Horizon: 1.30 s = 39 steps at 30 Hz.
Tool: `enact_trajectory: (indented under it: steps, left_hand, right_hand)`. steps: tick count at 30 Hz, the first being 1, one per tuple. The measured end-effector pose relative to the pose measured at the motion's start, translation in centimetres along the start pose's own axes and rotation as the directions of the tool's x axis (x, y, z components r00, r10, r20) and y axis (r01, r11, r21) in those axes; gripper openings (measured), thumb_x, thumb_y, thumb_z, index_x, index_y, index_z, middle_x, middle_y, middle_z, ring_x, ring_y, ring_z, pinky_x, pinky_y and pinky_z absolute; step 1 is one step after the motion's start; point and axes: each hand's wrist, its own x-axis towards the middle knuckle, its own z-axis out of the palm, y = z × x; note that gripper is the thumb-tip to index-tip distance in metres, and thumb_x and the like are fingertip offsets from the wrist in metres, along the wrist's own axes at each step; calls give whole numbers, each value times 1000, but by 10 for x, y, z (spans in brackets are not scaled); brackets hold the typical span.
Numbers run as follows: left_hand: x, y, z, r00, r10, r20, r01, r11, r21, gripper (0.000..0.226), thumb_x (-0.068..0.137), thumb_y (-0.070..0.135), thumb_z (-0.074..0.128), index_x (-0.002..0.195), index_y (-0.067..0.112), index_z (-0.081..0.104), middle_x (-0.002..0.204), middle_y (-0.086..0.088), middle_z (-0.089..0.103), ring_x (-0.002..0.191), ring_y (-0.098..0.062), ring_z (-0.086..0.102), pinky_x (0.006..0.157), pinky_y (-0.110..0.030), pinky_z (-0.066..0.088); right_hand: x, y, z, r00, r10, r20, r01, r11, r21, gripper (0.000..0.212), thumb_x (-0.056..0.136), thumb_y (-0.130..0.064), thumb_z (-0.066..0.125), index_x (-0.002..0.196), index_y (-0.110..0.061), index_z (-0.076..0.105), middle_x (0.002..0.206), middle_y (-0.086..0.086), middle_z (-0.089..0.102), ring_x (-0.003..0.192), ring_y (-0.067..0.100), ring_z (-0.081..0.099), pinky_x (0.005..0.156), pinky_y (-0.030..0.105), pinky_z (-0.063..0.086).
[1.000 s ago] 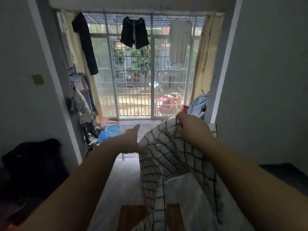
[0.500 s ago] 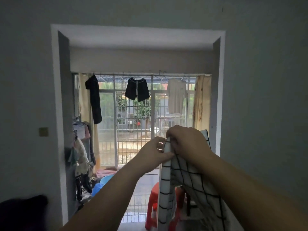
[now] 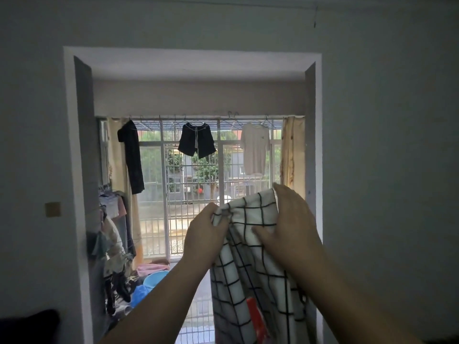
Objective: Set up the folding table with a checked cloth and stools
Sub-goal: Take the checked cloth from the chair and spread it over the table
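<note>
I hold up a white cloth with a black check pattern [image 3: 248, 274] in front of me at chest height. My left hand [image 3: 205, 238] pinches its upper left corner. My right hand [image 3: 288, 224] grips the upper edge a short way to the right. The cloth hangs down in folds between my forearms. A bit of a red stool [image 3: 255, 316] shows behind the cloth near the bottom. The folding table is out of view.
A wide doorway [image 3: 82, 170] opens ahead onto a balcony with a barred window [image 3: 196, 194] and hanging clothes. A rack of clothes [image 3: 111, 244] and blue basins [image 3: 154, 281] stand at the left. A dark object [image 3: 27, 326] sits at the lower left.
My view rose from the floor to the doorway. My left hand took hold of the cloth's top edge, and both hands lifted it and moved slightly apart.
</note>
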Motion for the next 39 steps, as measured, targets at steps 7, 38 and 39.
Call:
enact_trajectory:
  steps: [7, 38, 39]
  left_hand:
    - [2, -2, -17, 996, -33, -77, 29, 998, -60, 19, 92, 33, 62, 77, 27, 53, 68, 5, 58, 61, -9, 52, 56, -28, 39]
    - [2, 16, -39, 901, 247, 356, -185, 962, -199, 33, 86, 6, 69, 101, 35, 69, 100, 17, 65, 92, -6, 64, 79, -25, 54]
    - [2, 15, -38, 903, 249, 350, -190, 962, -195, 35, 86, 5, 69, 103, 36, 69, 99, 17, 65, 92, -5, 63, 79, -24, 53]
  right_hand:
    - [6, -1, -5, 866, 291, 406, -462, 778, 426, 10, 84, -23, 72, 91, -16, 70, 80, -4, 71, 71, 12, 68, 64, 30, 55]
    - [16, -14, 41, 994, -93, 65, 56, 899, 434, 26, 89, -21, 60, 91, -39, 42, 81, -9, 59, 73, 8, 57, 66, 40, 51]
    - [16, -14, 42, 996, -83, 35, 60, 900, 431, 27, 87, -20, 63, 89, -37, 42, 83, -11, 56, 73, 8, 54, 66, 37, 50]
